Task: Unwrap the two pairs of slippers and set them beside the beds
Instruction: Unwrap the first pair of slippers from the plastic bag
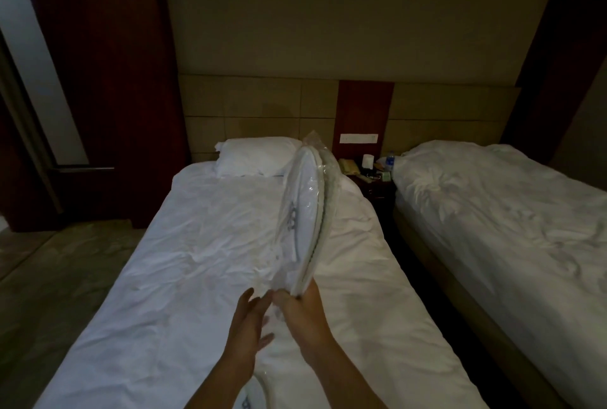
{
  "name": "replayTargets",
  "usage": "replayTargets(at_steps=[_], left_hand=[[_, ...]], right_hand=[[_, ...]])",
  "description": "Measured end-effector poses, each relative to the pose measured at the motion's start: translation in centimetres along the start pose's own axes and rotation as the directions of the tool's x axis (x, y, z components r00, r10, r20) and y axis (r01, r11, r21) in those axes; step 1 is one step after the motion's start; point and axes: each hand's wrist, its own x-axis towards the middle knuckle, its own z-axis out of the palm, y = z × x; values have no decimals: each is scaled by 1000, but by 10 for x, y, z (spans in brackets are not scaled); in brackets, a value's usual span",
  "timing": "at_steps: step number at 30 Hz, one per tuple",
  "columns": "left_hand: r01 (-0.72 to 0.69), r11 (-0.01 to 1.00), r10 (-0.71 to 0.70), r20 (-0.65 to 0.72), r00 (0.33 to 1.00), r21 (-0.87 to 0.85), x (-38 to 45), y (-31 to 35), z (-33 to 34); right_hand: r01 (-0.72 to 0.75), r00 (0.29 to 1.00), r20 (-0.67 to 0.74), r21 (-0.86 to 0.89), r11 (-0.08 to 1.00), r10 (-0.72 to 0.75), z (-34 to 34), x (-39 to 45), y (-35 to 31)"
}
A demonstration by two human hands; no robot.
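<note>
A pair of white slippers in a clear plastic wrapper (303,214) stands on edge above the left bed (184,264), heel end down. My right hand (303,305) grips that lower end. Just to its left, my left hand (251,313) is spread, fingers apart, touching the loose plastic at the wrapper's bottom. A second wrapped pair of slippers (254,390) lies flat on the bed under my forearms, partly hidden. The right bed (512,228) has a rumpled white duvet.
A white pillow (256,155) lies at the head of the left bed. Between the beds stands a dark nightstand (374,185) with a phone, a cup and a water bottle. A narrow dark floor gap runs between the beds. Carpet and a dark wooden door are at the left.
</note>
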Motion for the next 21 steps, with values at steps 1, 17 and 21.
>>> replayTargets(at_steps=[1, 17, 21], left_hand=[[48, 997, -46, 36, 998, -54, 1, -1, -1], [-176, 969, 183, -24, 983, 172, 2, 15, 8], [-288, 917, 306, -23, 952, 278, 2, 24, 10]], right_hand=[[-13, 1000, 18, -11, 1000, 14, -2, 0, -1], [26, 989, 147, -115, 993, -9, -14, 18, -6], [72, 994, 89, -79, 994, -65, -11, 21, -11]])
